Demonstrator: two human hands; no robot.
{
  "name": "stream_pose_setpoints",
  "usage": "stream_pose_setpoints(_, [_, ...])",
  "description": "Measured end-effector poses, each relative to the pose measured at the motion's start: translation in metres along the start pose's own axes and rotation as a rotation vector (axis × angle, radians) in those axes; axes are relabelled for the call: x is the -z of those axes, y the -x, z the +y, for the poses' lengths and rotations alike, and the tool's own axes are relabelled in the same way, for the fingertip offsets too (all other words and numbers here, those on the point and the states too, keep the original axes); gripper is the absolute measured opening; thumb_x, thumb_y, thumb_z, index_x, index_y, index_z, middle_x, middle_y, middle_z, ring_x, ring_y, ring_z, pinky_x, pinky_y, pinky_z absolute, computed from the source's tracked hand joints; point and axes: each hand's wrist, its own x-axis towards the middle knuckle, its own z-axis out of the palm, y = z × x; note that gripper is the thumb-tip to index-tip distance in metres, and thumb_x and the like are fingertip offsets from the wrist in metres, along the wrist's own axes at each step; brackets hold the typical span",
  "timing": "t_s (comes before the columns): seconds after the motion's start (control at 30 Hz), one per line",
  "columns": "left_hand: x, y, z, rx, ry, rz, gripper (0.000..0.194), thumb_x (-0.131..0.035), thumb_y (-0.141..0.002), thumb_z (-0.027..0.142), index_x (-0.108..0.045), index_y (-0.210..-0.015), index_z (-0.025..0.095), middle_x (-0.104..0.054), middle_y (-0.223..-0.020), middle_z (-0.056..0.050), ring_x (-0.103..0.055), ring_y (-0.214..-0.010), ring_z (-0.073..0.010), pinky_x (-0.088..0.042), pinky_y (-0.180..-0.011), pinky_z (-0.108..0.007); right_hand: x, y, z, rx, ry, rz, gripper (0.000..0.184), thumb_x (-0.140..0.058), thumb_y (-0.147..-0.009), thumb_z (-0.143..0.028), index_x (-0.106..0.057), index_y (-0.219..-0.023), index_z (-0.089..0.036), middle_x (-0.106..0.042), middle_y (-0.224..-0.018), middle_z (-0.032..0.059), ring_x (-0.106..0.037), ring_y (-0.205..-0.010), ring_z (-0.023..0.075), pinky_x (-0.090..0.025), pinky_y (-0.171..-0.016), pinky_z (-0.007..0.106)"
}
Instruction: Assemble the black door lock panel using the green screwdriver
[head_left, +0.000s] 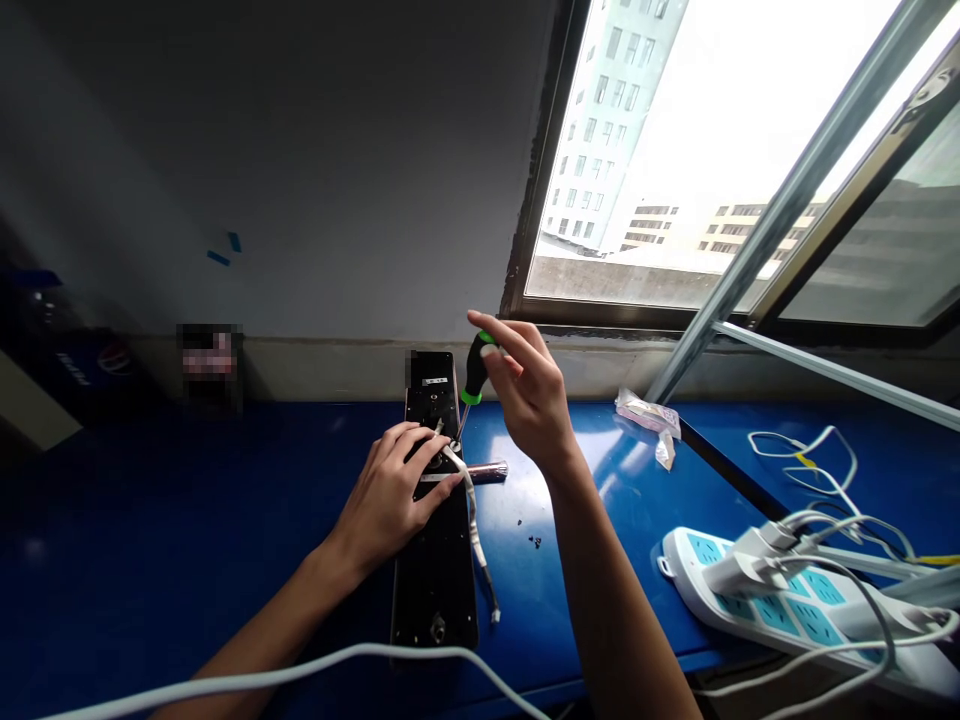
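A long black panel with metal fittings and small holes lies lengthwise on the blue table. My left hand rests across its middle, fingers stretched and apart, the fingertips and thumb beside a white taped cable. That cable runs off the panel's right side and ends in a small white connector. In my right hand is a screwdriver with a black and green handle. Its shaft slants down to the panel near my left fingertips; the tip's exact contact is hard to see. A shiny reddish cylinder pokes out at the panel's right.
Several tiny dark screws lie right of the panel. A white power strip with plugs and cords is at the right, near a small plastic bag. A white cord crosses the foreground. Metal bars stand before the window.
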Motion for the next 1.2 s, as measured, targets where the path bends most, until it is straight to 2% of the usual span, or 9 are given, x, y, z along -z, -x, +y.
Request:
stream_pose_setpoints(0.1, [0.0000,0.0001,0.0001,-0.003,-0.007,0.000,0.045,-0.058,-0.101,0.050,-0.065,-0.133,0.018,-0.065,-0.135,-0.013,-0.049,-0.137,-0.0349,-0.047,-0.112,-0.058,-0.0026,0.0000,-0.0026,-0.017,-0.134,-0.086,0.041,-0.051,-0.105,-0.026,-0.061,-0.144,-0.035,-0.066,-0.136,0.0048,-0.068,-0.115,0.0191,-0.062,-0.094,0.037])
stream_pose_setpoints(0.23, [0.0005,0.0008,-0.0003,0.001,-0.016,0.001,0.046,-0.058,-0.102,0.050,-0.064,-0.135,0.019,-0.064,-0.136,-0.013,-0.048,-0.137,-0.0349,-0.047,-0.111,-0.057,-0.0033,-0.0013,-0.0029,-0.026,0.042,0.067,0.032,-0.078,-0.089,-0.032,-0.077,-0.121,-0.034,-0.066,-0.104,0.0029,-0.066,-0.096,0.0178,-0.063,-0.076,0.031])
stream_pose_setpoints(0.43, [0.0003,0.0009,-0.0003,0.004,-0.012,-0.001,0.046,-0.058,-0.101,0.052,-0.065,-0.134,0.020,-0.065,-0.135,-0.012,-0.049,-0.137,-0.0352,-0.047,-0.112,-0.057,0.0021,-0.0001,-0.0034,-0.053,-0.140,-0.094,0.041,-0.049,-0.106,-0.030,-0.060,-0.146,-0.032,-0.064,-0.142,0.0061,-0.068,-0.121,0.0214,-0.062,-0.100,0.041])
stream_pose_setpoints(0.6, [0.0009,0.0003,0.0008,0.024,-0.002,0.003,0.046,-0.058,-0.101,0.052,-0.066,-0.134,0.021,-0.066,-0.135,-0.012,-0.050,-0.137,-0.0353,-0.048,-0.112,-0.057,-0.0012,-0.0006,-0.0032,-0.027,0.032,0.072,0.031,-0.078,-0.089,-0.031,-0.078,-0.120,-0.032,-0.067,-0.103,0.0038,-0.067,-0.092,0.0177,-0.063,-0.076,0.033])
stream_pose_setpoints(0.77, [0.0011,-0.0003,0.0011,0.015,0.007,0.004,0.046,-0.058,-0.101,0.052,-0.066,-0.133,0.020,-0.066,-0.135,-0.012,-0.050,-0.136,-0.0353,-0.047,-0.112,-0.059,-0.0015,0.0004,-0.0022,-0.050,-0.074,-0.063,0.043,-0.047,-0.107,-0.029,-0.058,-0.147,-0.033,-0.065,-0.137,0.0066,-0.068,-0.115,0.0196,-0.062,-0.094,0.037])
stream_pose_setpoints(0.93, [0.0014,0.0000,0.0018,0.014,0.005,0.008,0.047,-0.058,-0.101,0.051,-0.065,-0.135,0.020,-0.065,-0.136,-0.013,-0.050,-0.137,-0.0351,-0.048,-0.112,-0.058,-0.0014,0.0009,-0.0040,-0.068,0.057,0.051,0.034,-0.076,-0.090,-0.034,-0.075,-0.123,-0.031,-0.068,-0.107,0.0040,-0.066,-0.093,0.0169,-0.063,-0.075,0.030])
stream_pose_setpoints(1.0, [0.0011,0.0004,0.0015,0.011,0.001,0.003,0.047,-0.058,-0.101,0.051,-0.064,-0.135,0.020,-0.065,-0.136,-0.013,-0.050,-0.137,-0.0351,-0.047,-0.112,-0.058,-0.0017,0.0002,-0.0045,-0.045,0.083,0.063,0.032,-0.071,-0.095,-0.036,-0.074,-0.126,-0.031,-0.066,-0.112,0.0056,-0.065,-0.099,0.0178,-0.062,-0.082,0.032])
stream_pose_setpoints(1.1, [0.0007,0.0012,0.0007,0.005,0.000,0.004,0.045,-0.059,-0.101,0.050,-0.064,-0.135,0.021,-0.065,-0.135,-0.012,-0.050,-0.137,-0.0350,-0.047,-0.112,-0.058,-0.0008,-0.0005,-0.0049,-0.048,-0.047,-0.061,0.040,-0.047,-0.107,-0.033,-0.061,-0.144,-0.032,-0.062,-0.141,0.0071,-0.065,-0.121,0.0209,-0.060,-0.101,0.040])
stream_pose_setpoints(1.2, [0.0007,0.0016,0.0004,0.005,0.005,0.014,0.044,-0.060,-0.101,0.049,-0.064,-0.135,0.022,-0.065,-0.136,-0.011,-0.050,-0.137,-0.0350,-0.047,-0.112,-0.058,0.0004,-0.0012,-0.0057,-0.085,-0.104,-0.101,0.039,-0.055,-0.104,-0.031,-0.063,-0.141,-0.031,-0.068,-0.134,0.0058,-0.070,-0.112,0.0205,-0.064,-0.092,0.038])
